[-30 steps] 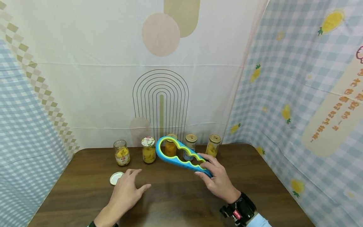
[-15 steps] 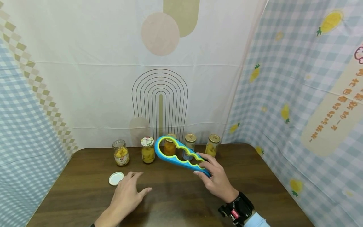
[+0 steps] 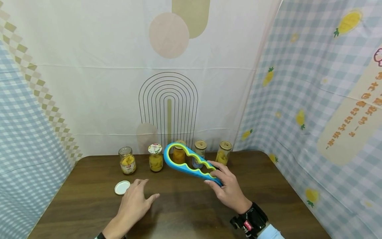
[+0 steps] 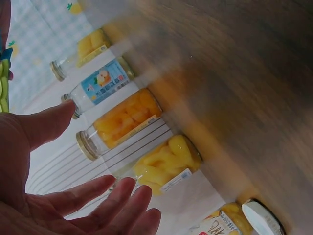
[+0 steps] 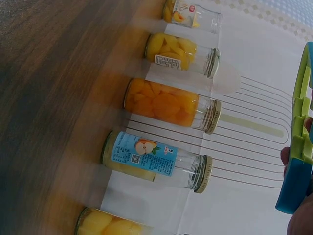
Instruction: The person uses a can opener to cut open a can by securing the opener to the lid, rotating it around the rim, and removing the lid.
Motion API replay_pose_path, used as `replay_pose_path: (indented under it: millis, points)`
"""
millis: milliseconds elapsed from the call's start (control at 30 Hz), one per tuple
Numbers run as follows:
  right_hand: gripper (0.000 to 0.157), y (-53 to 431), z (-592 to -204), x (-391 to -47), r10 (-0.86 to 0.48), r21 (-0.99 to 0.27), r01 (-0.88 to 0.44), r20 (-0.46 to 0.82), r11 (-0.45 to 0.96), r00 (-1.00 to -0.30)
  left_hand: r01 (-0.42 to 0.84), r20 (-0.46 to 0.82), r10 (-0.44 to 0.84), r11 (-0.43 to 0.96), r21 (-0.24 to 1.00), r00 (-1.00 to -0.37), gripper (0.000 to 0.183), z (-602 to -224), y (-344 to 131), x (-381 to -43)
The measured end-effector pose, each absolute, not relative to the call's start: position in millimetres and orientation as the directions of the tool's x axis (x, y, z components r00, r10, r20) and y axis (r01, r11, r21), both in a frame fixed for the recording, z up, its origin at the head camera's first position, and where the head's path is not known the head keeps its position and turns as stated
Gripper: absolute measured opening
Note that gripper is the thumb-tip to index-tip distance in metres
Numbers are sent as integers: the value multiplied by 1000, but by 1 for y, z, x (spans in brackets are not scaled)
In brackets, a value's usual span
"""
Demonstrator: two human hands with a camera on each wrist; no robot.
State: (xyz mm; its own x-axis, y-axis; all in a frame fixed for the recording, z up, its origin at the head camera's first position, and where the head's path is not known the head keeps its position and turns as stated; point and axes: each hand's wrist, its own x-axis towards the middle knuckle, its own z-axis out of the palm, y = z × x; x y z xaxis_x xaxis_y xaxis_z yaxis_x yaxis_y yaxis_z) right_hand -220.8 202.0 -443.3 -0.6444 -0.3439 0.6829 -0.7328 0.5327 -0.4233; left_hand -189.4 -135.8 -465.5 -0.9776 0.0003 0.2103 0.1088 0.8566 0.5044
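Note:
My right hand (image 3: 228, 191) grips the narrow end of a jar opener (image 3: 182, 168), a blue loop with a scalloped yellow-green inner edge. It is held up in front of the jars, its round end pointing left. My left hand (image 3: 132, 204) is over the table with fingers spread and holds nothing. Just beyond its fingers lies a white lid (image 3: 121, 188). Behind that stands a lidless jar (image 3: 128, 163) of yellow fruit. A jar with a white patterned lid (image 3: 156, 158) is to its right. The loop frames an orange fruit jar (image 3: 179, 156) and partly covers a blue-labelled jar (image 5: 144, 152).
Another gold-lidded jar (image 3: 223, 154) stands at the right end of the row, partly behind the right hand. The jars line the back of the brown wooden table (image 3: 179, 215). A white printed cloth (image 3: 98, 103) hangs behind, with blue checked cloth (image 3: 292, 99) at the sides.
Against the table, my left hand has shifted slightly right, baring more of the white lid. My right hand and the jar opener stay almost still.

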Motion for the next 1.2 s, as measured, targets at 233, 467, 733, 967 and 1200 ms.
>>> replay_pose_path:
  millis: [233,467,733,967,1200]
  points:
    - [20,203,-442,-220,-341,-416,-732,686,540,-642,68,183,-35,845,531,-983,72,-470,-133,-204]
    - [20,204,-443,-219,-333,-431,-724,680,539,-653,-15,108,-109,768,640,-988,83,-477,-133,-237]
    - [20,204,-446,-221,-340,-413,-745,700,523,-627,-82,49,-177,659,748,-983,92,-486,-133,-281]
    - [22,205,-447,-221,-340,-399,-750,710,527,-617,-105,20,-199,595,797,-980,104,-496,-129,-315]
    - [21,206,-448,-222,-340,-400,-754,713,522,-614,-46,73,-203,528,848,-976,103,-520,-133,-345]
